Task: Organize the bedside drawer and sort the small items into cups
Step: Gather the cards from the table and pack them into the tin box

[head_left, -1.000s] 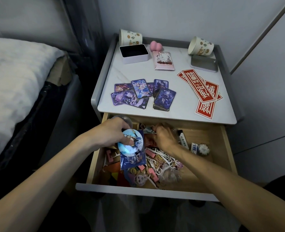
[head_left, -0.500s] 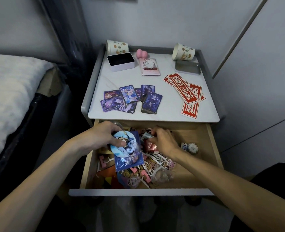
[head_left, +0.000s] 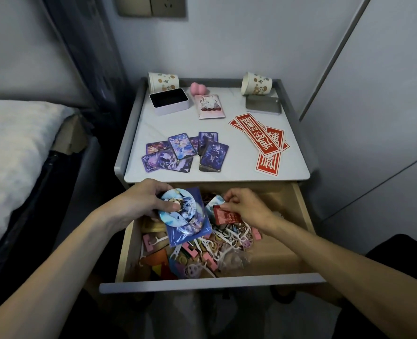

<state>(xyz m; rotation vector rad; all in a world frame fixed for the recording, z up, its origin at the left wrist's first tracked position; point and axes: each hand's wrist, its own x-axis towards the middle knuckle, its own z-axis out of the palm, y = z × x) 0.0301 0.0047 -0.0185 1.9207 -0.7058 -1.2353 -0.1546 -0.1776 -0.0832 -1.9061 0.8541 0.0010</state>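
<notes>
Over the open drawer point(head_left: 210, 281), my left grip point(head_left: 141, 204) is wrapped round a round badge point(head_left: 178, 211), thumb pressed on its printed face. A blue card point(head_left: 192, 232) is pinned underneath and hangs down toward the drawer's front. That's over the left half of the drawer, near the back.

My right grip point(head_left: 246, 209) is narrow, fingertips pinching the top edge of a small red packet point(head_left: 227, 217) at the middle of the drawer, touching a pale blue wrapper point(head_left: 214, 201).

Below both, a heap of small bits point(head_left: 202, 255), white floss picks, pink clips and coloured pieces, covers the drawer floor from the left wall to past the middle.

Up on the bench point(head_left: 234, 167), both cups lie on their sides along the back edge: the left cup point(head_left: 163, 81) at the back left corner just behind a white tin point(head_left: 169, 101), the right cup point(head_left: 256, 83) at the back right corner, just behind a metal lid point(head_left: 263, 105). Between them sit a pink blob point(head_left: 197, 88) and a pink packet point(head_left: 211, 106). Purple cards point(head_left: 185, 152) fan out near the front left, and red strips point(head_left: 266, 140) overlap along the right edge.
</notes>
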